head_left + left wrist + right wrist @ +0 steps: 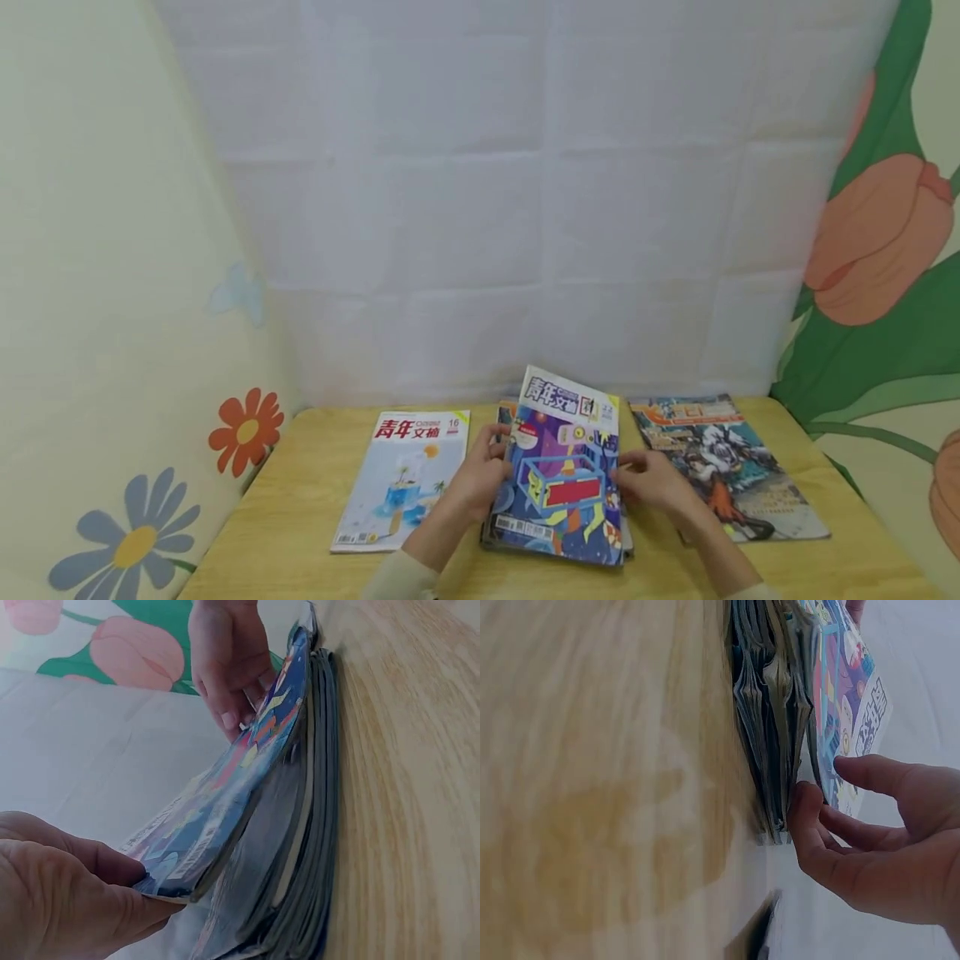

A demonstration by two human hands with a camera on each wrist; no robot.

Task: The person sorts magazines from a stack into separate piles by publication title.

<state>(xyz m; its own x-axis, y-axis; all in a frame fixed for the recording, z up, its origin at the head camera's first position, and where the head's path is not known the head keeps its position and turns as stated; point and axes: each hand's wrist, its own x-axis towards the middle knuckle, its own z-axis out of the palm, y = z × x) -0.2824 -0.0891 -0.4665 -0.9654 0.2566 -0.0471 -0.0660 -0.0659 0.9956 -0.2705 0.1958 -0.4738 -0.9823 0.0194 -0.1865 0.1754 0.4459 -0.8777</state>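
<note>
A magazine (564,492) with a purple and blue illustrated cover lies tilted on top of a stack of magazines (321,772) at the middle of the table. My left hand (480,477) pinches its left edge, thumb on the cover and fingers underneath. On the opposite side, my right hand (660,483) holds the right edge, with the thumb (862,774) over the cover and fingertips below it. In the left wrist view a gap shows between this top magazine and the pile. Most covers in the pile are hidden beneath it.
To the left lies a magazine (405,483) with a pale blue cover and red title. A larger magazine (727,467) with a dark illustrated cover lies at the right. Behind the wooden table (300,492) hangs a white cloth (480,208); flower-patterned walls stand on both sides.
</note>
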